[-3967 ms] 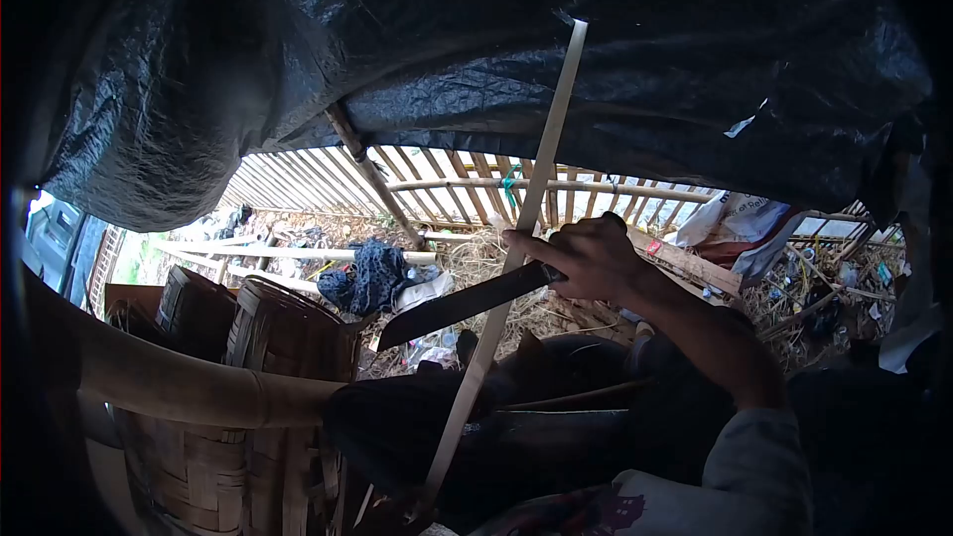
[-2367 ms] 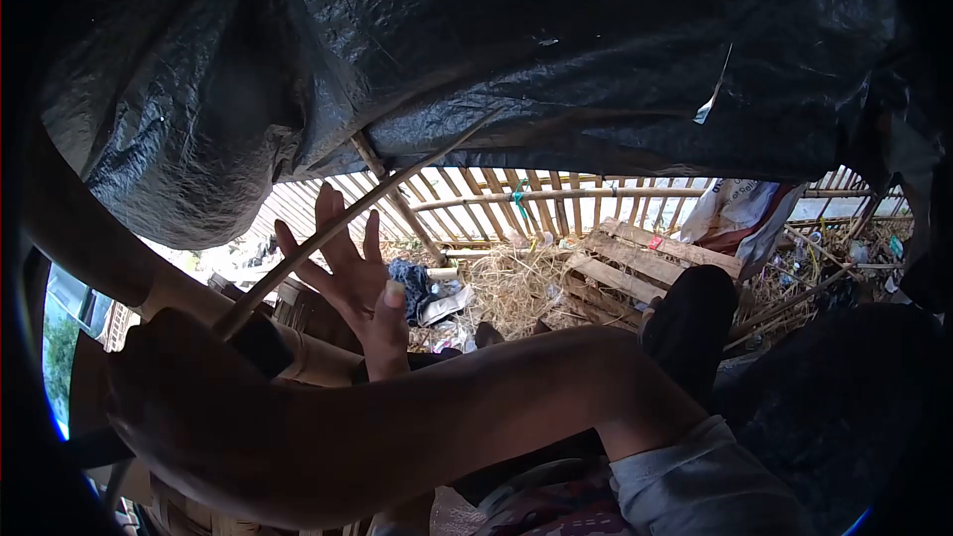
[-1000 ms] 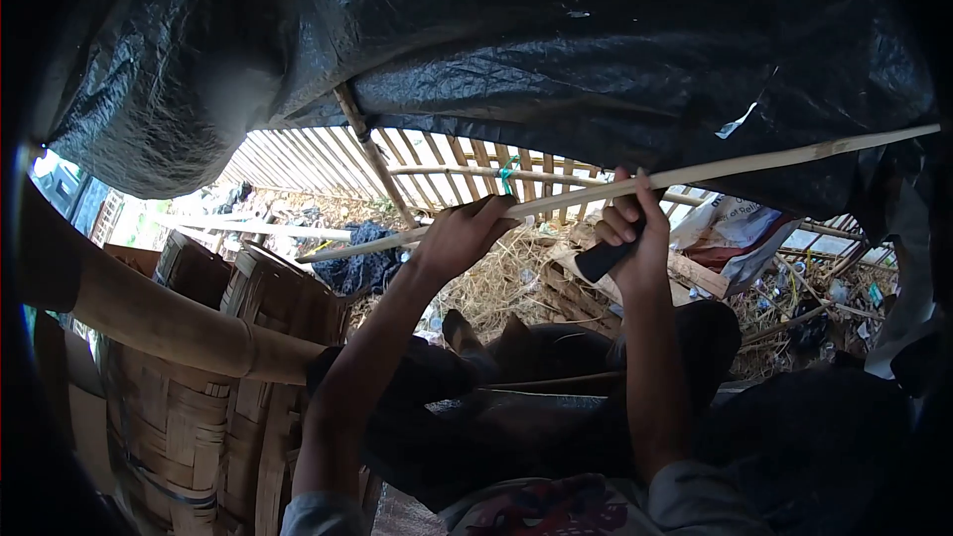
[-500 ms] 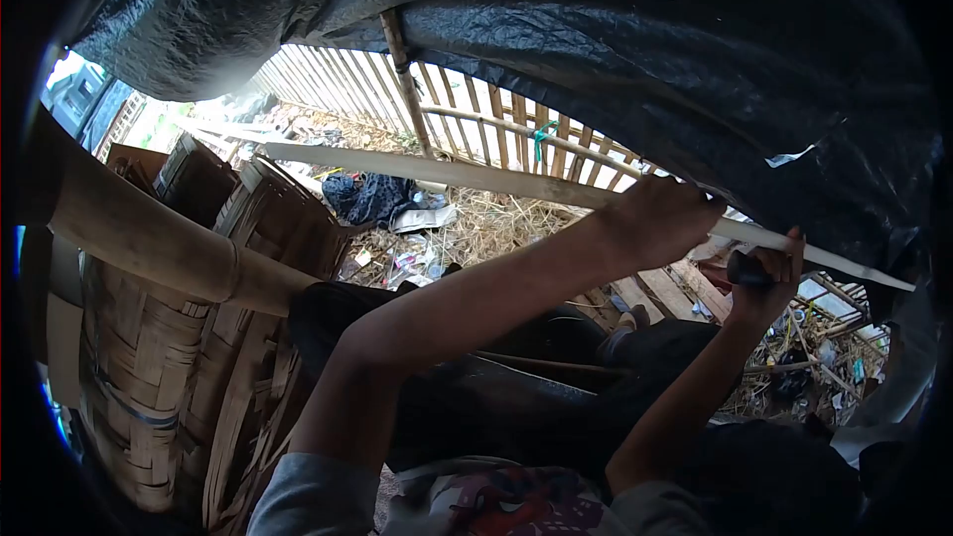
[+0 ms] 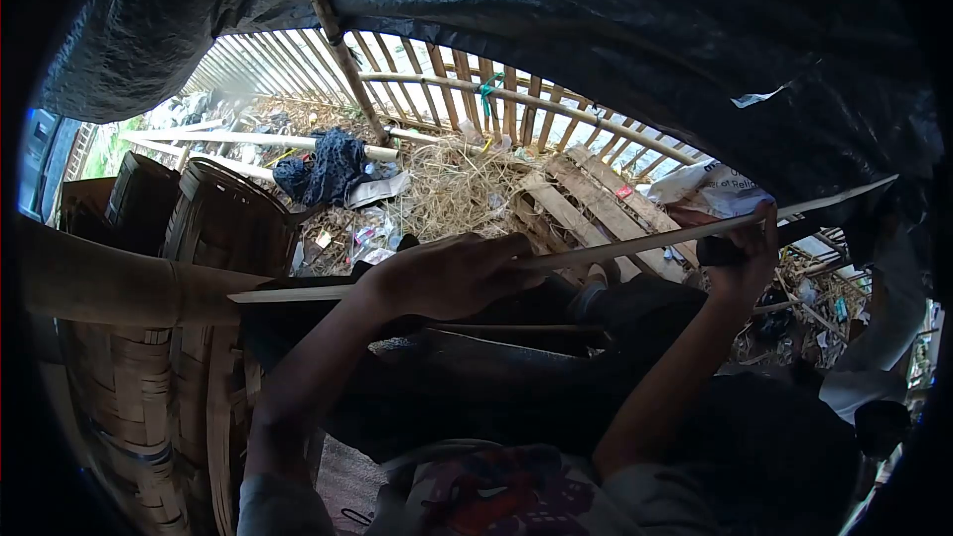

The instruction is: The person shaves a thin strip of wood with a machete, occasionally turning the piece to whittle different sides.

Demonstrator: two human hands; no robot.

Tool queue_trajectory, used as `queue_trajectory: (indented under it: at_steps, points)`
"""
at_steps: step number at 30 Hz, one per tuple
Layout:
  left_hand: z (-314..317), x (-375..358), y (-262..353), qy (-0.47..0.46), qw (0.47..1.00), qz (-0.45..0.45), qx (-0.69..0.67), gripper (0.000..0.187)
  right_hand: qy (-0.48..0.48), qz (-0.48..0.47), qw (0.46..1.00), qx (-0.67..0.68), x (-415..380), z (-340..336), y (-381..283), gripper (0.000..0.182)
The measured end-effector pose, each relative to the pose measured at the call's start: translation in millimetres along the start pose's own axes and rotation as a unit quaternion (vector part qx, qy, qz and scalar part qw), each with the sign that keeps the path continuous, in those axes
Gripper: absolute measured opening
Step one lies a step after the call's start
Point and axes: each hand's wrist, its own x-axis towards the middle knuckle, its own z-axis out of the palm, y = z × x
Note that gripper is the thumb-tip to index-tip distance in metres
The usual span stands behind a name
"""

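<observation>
A long pale bamboo strip (image 5: 635,242) crosses in front of my body, its right end raised. My left hand (image 5: 447,276) is closed around the strip left of its middle. Farther right, my right hand (image 5: 743,256) grips a dark knife handle (image 5: 720,252), with a finger up against the strip. A dark blade seems to extend right from that hand, just under the strip; its edge is hard to make out. The strip's left tip lies near a thick bamboo pole (image 5: 129,283).
Woven bamboo baskets (image 5: 134,387) stand at the left. Beyond are a slatted bamboo fence (image 5: 437,74), dry straw (image 5: 452,189), wooden planks (image 5: 586,208), a dark patterned cloth (image 5: 328,167) and litter. A black tarp (image 5: 596,10) hangs overhead at the right.
My left hand has moved left and down along the strip. The strip's left end has dropped toward the thick pole, while its right end has risen. The view has shifted.
</observation>
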Motion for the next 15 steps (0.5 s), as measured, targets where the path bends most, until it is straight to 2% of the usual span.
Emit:
queue_trajectory:
  at_steps: [3, 5, 6, 8, 9, 10, 12, 13, 15]
  points:
    - [2, -35, -7, 0.042, 0.999, 0.019, -0.001, 0.022, -0.055, 0.009, 0.998, -0.019, -8, -15, 21, 0.025]
    - [-2, -52, -1, 0.059, 0.994, 0.083, 0.051, 0.023, -0.056, 0.018, 0.998, -0.021, -21, -23, 27, 0.026]
    - [1, -55, -1, 0.060, 0.994, 0.078, 0.048, 0.023, -0.057, 0.026, 0.998, -0.021, -25, -25, 30, 0.027]
    - [9, -60, 5, 0.039, 0.999, 0.014, -0.004, 0.021, -0.064, 0.038, 0.997, -0.033, -32, -27, 30, 0.029]
    - [9, -62, 14, 0.003, 1.000, -0.027, 0.010, 0.021, -0.047, 0.030, 0.997, -0.049, -35, -26, 29, 0.028]
    - [14, -65, 15, 0.002, 1.000, -0.028, 0.009, 0.021, -0.029, 0.021, 0.997, -0.065, -38, -28, 29, 0.029]
    - [32, -74, 14, 0.067, 0.996, 0.056, -0.003, 0.021, -0.033, 0.021, 0.997, -0.074, -45, -39, 25, 0.030]
    - [44, -81, 6, 0.085, 0.989, 0.106, 0.054, 0.023, -0.054, 0.032, 0.996, -0.058, -49, -39, 25, 0.030]
    - [43, -97, 7, 0.047, 0.990, 0.101, 0.090, 0.027, -0.095, 0.047, 0.993, -0.047, -56, -39, 26, 0.032]
